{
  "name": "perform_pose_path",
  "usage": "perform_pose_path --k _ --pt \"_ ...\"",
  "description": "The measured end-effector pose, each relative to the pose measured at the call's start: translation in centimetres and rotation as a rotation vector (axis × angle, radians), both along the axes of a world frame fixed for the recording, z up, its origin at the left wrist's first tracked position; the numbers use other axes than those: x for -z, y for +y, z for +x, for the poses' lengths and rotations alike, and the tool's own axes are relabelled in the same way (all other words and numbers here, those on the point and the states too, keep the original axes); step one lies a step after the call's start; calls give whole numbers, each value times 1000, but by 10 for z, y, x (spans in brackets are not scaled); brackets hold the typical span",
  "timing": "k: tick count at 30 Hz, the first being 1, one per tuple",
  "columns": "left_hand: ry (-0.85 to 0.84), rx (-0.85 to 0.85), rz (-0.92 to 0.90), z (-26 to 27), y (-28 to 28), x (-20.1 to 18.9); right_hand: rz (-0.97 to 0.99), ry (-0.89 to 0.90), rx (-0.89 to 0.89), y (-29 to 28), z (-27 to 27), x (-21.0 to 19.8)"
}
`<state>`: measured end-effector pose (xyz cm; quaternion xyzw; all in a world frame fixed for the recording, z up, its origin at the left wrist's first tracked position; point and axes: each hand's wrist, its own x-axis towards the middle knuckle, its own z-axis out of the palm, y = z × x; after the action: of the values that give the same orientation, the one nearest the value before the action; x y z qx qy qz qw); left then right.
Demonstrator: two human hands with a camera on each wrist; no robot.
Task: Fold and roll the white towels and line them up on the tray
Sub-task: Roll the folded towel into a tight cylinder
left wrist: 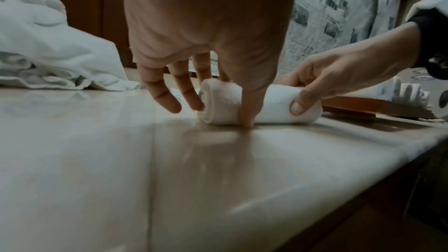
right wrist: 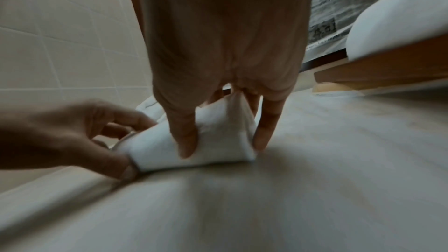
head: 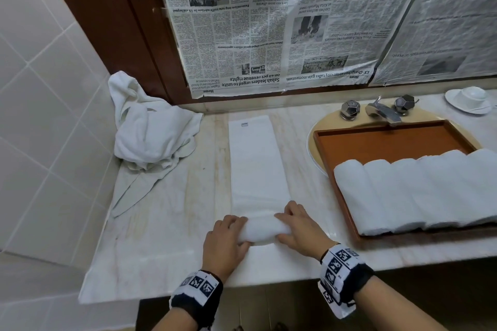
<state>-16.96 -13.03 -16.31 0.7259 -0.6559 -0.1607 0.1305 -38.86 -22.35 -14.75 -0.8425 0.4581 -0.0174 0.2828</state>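
Observation:
A folded white towel strip (head: pixel 255 164) lies lengthwise on the marble counter, and its near end is wound into a roll (head: pixel 262 228). My left hand (head: pixel 228 236) grips the roll's left end, thumb down in front and fingers behind, as the left wrist view shows (left wrist: pixel 218 110). My right hand (head: pixel 298 228) grips the right end (right wrist: pixel 223 144), thumb pressed into the front of the roll (right wrist: pixel 218 141). Several finished rolled towels (head: pixel 416 193) lie side by side on the front of the brown tray (head: pixel 376 140). A heap of unfolded white towels (head: pixel 150 137) sits in the back left corner.
The tray rests over the sink, just under the faucet (head: pixel 382 111). A white cup and saucer (head: pixel 469 101) stand at the back right. Newspaper (head: pixel 269 21) covers the wall behind. A tiled wall (head: pixel 40 115) bounds the counter on the left; the counter's front edge (head: pixel 161 295) runs beneath my wrists.

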Motion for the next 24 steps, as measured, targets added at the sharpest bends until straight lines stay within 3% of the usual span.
perform_pose_path --k 4,7,10,13,16,19,24 --pt "85 8 102 6 6 -6 147 -100 0 2 -14 -6" --pt "191 -6 196 12 1 -12 76 -129 19 17 -21 -7" --pt "254 -30 279 18 -7 -14 -71 -42 -49 31 -21 -5" --pt "360 -70 285 20 -8 -12 -161 46 -67 33 -17 0" --pt "472 -114 239 15 -5 -16 -124 -6 -16 24 -14 1" --pt "407 -61 186 9 -1 -20 -42 -20 -32 11 -13 0" --pt "54 6 93 1 7 -22 152 -66 -32 -5 -20 -3"
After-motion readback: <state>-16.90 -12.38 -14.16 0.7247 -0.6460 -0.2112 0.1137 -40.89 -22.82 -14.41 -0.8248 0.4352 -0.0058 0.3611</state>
